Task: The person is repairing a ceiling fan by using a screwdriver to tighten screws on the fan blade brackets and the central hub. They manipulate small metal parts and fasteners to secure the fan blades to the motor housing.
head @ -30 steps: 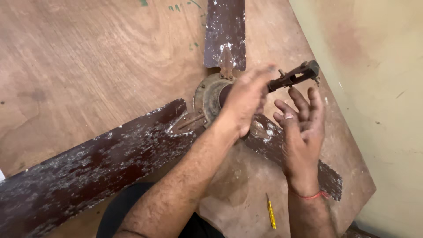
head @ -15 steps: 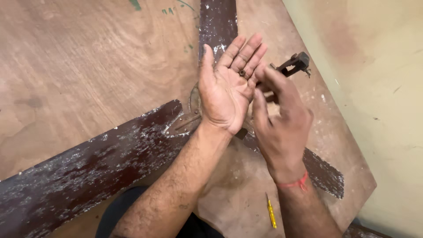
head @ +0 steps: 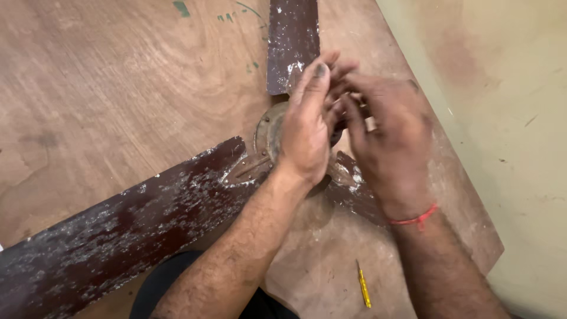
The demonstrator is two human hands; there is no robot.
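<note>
We've got both hands bunched over the rusty ceiling fan hub [head: 269, 133], left hand [head: 307, 127] and right hand [head: 387, 139] fingertips pinched together, can't tell on what; next, careful fingerwork.

Soft even warm light, faint shadows under forearms toward 6 o'clock, no glare, motion-blurred fingertips, tabletop [head: 118, 88] grain sharp

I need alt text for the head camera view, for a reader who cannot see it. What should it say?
Two bare hands, the left hand and the right hand, meet over the metal hub of an old brown ceiling fan lying on a wooden board. The fan blades are flecked with white. A small yellow screwdriver lies on the board nearer the person.
</note>
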